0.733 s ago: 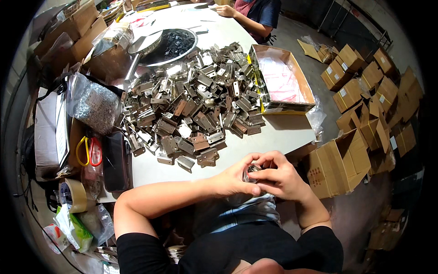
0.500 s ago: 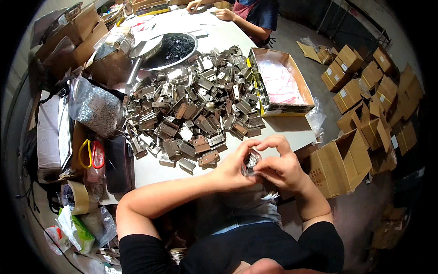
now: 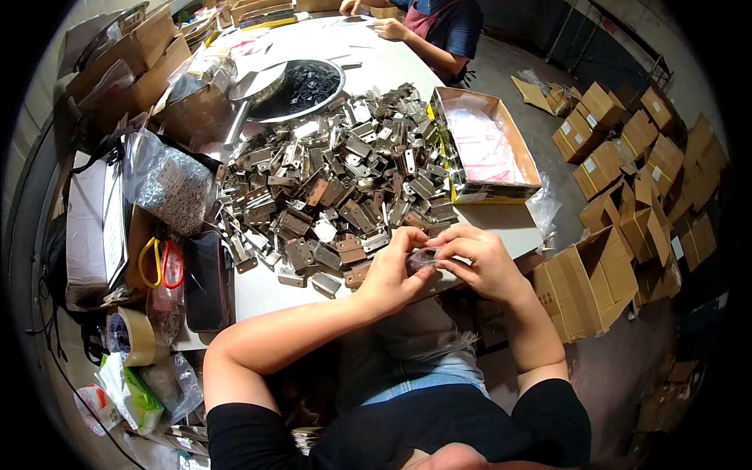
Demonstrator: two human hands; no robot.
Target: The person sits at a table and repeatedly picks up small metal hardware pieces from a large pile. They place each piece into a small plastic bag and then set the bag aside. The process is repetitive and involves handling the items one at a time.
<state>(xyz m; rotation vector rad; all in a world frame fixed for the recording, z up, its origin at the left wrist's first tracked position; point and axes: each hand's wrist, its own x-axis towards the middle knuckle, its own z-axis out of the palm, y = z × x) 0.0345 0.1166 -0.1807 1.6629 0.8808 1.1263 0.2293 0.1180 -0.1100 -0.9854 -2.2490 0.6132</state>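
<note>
Close to my body, at the table's front edge, both my hands are together on a small clear plastic bag (image 3: 422,258). My left hand (image 3: 389,272) grips it from the left, fingers curled. The fingers of my right hand (image 3: 482,260) pinch its right side near the top. What lies inside the bag is mostly hidden by my fingers. Just beyond my hands spreads a large heap of small metal brackets (image 3: 345,207), silver and brownish. An open carton (image 3: 501,193) of pink-and-white plastic bags (image 3: 482,145) stands to the right of the heap.
Behind the heap are a metal bowl (image 3: 341,84) of dark parts and a scoop (image 3: 262,82). Left are a bag of small metal pieces (image 3: 172,184), scissors (image 3: 171,265), a dark phone (image 3: 208,282) and tape (image 3: 139,337). Cardboard boxes (image 3: 583,282) fill the right floor. A co-worker (image 3: 439,35) works opposite.
My hands have moved slightly forward. My left hand has turned, so the bag's shiny metal contents no longer show, and both hands now pinch it side by side.
</note>
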